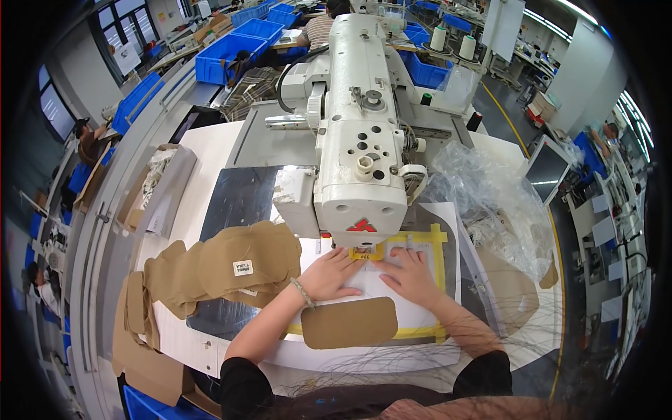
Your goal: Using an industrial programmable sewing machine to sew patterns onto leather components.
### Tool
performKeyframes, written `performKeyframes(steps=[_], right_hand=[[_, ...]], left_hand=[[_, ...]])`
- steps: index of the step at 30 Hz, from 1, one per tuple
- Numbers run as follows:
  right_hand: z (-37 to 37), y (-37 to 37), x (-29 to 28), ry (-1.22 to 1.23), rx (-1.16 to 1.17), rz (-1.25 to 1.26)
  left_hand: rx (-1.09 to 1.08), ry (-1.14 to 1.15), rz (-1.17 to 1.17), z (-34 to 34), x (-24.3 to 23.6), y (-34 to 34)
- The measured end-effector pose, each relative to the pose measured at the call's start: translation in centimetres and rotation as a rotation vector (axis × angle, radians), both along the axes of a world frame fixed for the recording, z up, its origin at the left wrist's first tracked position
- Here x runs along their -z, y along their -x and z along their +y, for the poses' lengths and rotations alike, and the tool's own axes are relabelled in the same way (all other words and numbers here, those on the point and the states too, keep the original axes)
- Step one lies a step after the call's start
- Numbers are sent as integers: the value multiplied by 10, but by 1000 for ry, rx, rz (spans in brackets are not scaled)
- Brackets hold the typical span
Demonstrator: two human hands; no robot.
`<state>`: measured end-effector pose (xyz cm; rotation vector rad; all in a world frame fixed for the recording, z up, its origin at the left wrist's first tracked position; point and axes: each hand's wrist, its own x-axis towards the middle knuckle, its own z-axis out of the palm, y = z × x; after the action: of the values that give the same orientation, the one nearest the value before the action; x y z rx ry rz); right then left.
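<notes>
A white industrial sewing machine (360,189) stands in front of me, its head over a white sheet edged with yellow tape (439,297). My left hand (329,277) lies flat on the sheet, fingers stretched toward a small yellow piece (365,253) under the machine head. On the other side, my right hand (411,278) rests flat with its fingers spread, the thumb toward that yellow piece. Neither hand visibly holds anything. Between my forearms lies a tan rounded-rectangle fabric piece (348,323). A pile of tan fabric pieces (210,276), with a small white label on top, sits left of my left hand.
Clear plastic wrap (483,196) heaps at the right of the table, near another tan piece (509,297). An open cardboard box (168,189) stands at the left. Thread cones (467,47) and blue bins (231,59) are behind the machine. Other people work farther off.
</notes>
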<state>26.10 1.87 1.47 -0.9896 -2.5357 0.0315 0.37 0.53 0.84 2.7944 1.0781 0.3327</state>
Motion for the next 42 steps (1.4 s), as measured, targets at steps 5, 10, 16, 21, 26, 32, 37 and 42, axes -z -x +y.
performKeyframes(steps=[5,10,16,21,26,32,37,42], right_hand=[[0,1,1,17,26,5],[-1,0,2,12,17,7],[-1,2,-2,1,3,4],[-1,1,-5,9,12,-13],[-3,3,-8,12,-13,-21],[-2,2,-8,41,2,-16],[-3,2,-9,67,-1,-16],[-3,1,-9,52,-5,-27]], left_hand=[[29,42,-71,1,0,8],[33,56,-54,1,1,6],[21,19,-57,1,-1,4],[26,-59,-135,2,0,1],[14,-26,-113,2,-1,3],[-1,44,-81,2,-3,2],[7,69,-95,3,-3,4],[9,108,-82,3,-7,4]])
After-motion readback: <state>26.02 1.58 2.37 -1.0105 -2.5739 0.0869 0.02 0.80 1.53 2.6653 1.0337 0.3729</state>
